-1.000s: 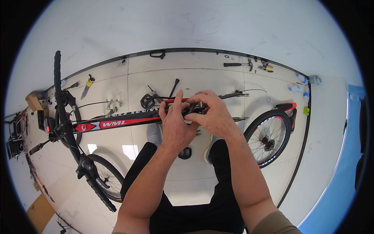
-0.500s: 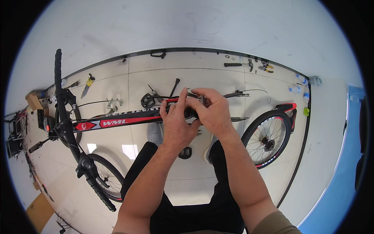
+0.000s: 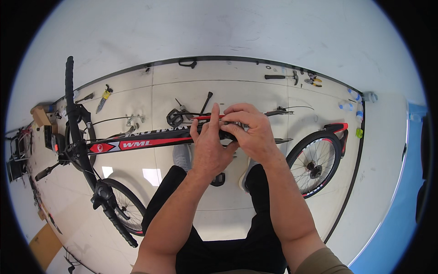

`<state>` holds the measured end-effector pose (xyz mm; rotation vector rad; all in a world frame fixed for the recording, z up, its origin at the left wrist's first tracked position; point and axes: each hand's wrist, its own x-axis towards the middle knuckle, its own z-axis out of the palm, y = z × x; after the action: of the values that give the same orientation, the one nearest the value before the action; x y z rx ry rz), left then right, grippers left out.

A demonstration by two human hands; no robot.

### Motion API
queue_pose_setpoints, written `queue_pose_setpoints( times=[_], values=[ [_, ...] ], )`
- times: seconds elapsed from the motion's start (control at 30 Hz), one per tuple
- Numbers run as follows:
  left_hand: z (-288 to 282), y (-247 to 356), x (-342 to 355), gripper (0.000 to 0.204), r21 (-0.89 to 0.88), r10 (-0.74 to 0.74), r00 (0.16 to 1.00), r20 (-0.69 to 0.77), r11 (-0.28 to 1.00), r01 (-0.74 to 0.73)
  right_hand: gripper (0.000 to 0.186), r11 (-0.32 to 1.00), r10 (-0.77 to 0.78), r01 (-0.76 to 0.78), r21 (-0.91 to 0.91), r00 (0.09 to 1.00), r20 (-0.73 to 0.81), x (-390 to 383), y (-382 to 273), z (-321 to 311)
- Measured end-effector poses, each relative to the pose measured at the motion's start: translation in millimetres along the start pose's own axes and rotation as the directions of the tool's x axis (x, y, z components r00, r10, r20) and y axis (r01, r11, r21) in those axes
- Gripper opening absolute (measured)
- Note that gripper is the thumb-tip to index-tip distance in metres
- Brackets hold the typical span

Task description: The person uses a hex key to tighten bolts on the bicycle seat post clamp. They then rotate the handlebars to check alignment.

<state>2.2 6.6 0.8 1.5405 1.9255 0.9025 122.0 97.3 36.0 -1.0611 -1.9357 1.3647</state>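
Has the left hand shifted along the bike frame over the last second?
No. The left hand sits at the same spot on the red and black bike frame, beside the right hand; only its fingers have changed a little.

Both hands meet over the middle of a red-and-black bicycle frame [image 3: 137, 144] lying on the tiled floor [image 3: 255, 98]: left hand [image 3: 210, 148] with fingers raised, right hand [image 3: 251, 130] curled on a small dark part at the frame, what exactly it pinches is hidden. Handlebar [image 3: 73, 118] and front wheel [image 3: 121, 205] sit left, rear wheel [image 3: 315, 162] right. A pedal [image 3: 175, 117], hammer [image 3: 280, 77] and pliers [image 3: 314, 81] lie further off by the wall.
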Motion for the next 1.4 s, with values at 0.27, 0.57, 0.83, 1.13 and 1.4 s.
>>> queue_pose_setpoints(
  times=[0.27, 0.57, 0.83, 1.13, 1.4],
  values=[
    [-0.8, -0.9, 1.2, 0.109, 0.017, 0.004, 1.0, -0.004, 1.0, -0.004, 0.013, 0.998, -0.025, 0.016, -0.064, 0.99, -0.141, 2.5, -0.4, 6.3],
    [-5.4, 4.0, 1.4, 0.111, 0.017, -0.022, 0.999, 0.044, 1.0, 0.021, 0.022, 0.885, 0.461, -0.424, 0.192, 0.856, -0.233, 18.1, 18.6, 9.6],
    [-2.9, 2.4, 0.4, 0.092, 0.052, 0.044, 0.998, 0.04, 0.998, -0.046, 0.031, 0.739, 0.629, -0.553, 0.385, 0.771, -0.101, 15.9, 25.2, 3.0],
    [-3.8, 4.1, 2.3, 0.079, 0.16, 0.091, 0.995, 0.036, 0.983, -0.096, 0.04, 0.529, 0.687, -0.575, 0.624, 0.722, 0.084, 12.4, 12.8, 3.6],
    [-7.9, 8.5, 4.4, 0.078, 0.149, 0.064, 0.995, 0.082, 0.986, -0.076, 0.043, 0.414, 0.678, -0.606, 0.679, 0.703, 0.214, 17.3, 10.0, 2.3]
  ],
)
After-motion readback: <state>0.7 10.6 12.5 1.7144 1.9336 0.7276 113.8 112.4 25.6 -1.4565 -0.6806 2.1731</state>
